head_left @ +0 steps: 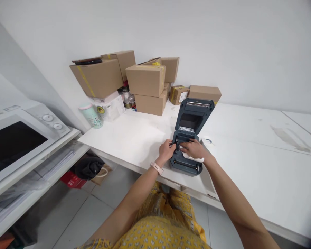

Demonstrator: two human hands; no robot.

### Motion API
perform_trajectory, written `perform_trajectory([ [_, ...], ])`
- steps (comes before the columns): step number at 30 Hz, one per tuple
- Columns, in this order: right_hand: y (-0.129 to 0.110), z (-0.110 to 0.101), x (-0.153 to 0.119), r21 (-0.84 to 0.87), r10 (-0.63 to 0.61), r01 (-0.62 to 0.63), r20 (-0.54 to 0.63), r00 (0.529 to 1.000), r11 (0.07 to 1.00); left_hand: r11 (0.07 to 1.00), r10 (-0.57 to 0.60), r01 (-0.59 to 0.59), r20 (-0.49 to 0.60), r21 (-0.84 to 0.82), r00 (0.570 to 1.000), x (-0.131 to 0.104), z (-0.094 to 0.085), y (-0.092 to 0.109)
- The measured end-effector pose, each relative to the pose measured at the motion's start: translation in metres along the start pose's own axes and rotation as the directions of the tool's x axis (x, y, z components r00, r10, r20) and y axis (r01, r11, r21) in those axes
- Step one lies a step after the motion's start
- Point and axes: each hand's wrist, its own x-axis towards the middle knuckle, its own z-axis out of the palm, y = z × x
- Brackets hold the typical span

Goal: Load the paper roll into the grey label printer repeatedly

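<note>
A dark grey-blue label printer (186, 168) stands near the table's front edge with its lid (207, 112) raised. My left hand (167, 149) is closed at the printer's left side, its fingertips curled over the edge of the body. Inside the printer, my right hand (195, 149) is closed on a white label roll (188, 157), hiding most of it. A loose end of white paper sticks out below the right palm. Behind my right wrist, another white roll (208, 141) with a dark core lies on the table.
Several cardboard boxes (145, 81) are stacked along the wall behind. A mint tumbler (91, 116) stands at the table's left end beside a white box (110, 109). A microwave (18, 138) sits on a shelf at the left. The white table (248, 148) extends to the right.
</note>
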Motion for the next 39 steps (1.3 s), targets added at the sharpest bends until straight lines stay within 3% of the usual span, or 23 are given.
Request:
perform_trajectory([
  [6, -0.039, 0.021, -0.052, 0.100, 0.073, -0.047, -0.275, 0.959, 0.994, 1.000, 0.006, -0.006, -0.009, -0.015, 1.000, -0.001, 0.000, 0.002],
  [11, -0.077, 0.042, -0.098, 0.174, 0.072, 0.026, -0.536, 0.841, 0.984, 1.000, 0.007, -0.007, -0.012, -0.021, 1.000, -0.003, -0.001, 0.003],
  [16, -0.082, 0.048, -0.118, 0.140, -0.002, 0.091, -0.536, 0.844, 0.986, 1.000, 0.009, -0.009, -0.007, -0.019, 1.000, -0.001, 0.000, 0.001],
  [23, -0.078, 0.049, -0.112, 0.144, 0.019, 0.090, -0.619, 0.786, 0.985, 0.999, 0.011, -0.011, -0.004, -0.030, 1.000, -0.001, 0.001, 0.000],
  [32, -0.094, 0.042, -0.105, 0.179, 0.060, 0.052, -0.566, 0.822, 0.982, 1.000, 0.005, -0.006, -0.013, -0.028, 1.000, -0.002, 0.000, 0.001],
  [39, -0.096, 0.041, -0.118, 0.252, 0.071, 0.104, -0.600, 0.797, 0.962, 0.998, 0.015, -0.015, -0.009, -0.054, 1.000, -0.001, 0.002, -0.001],
])
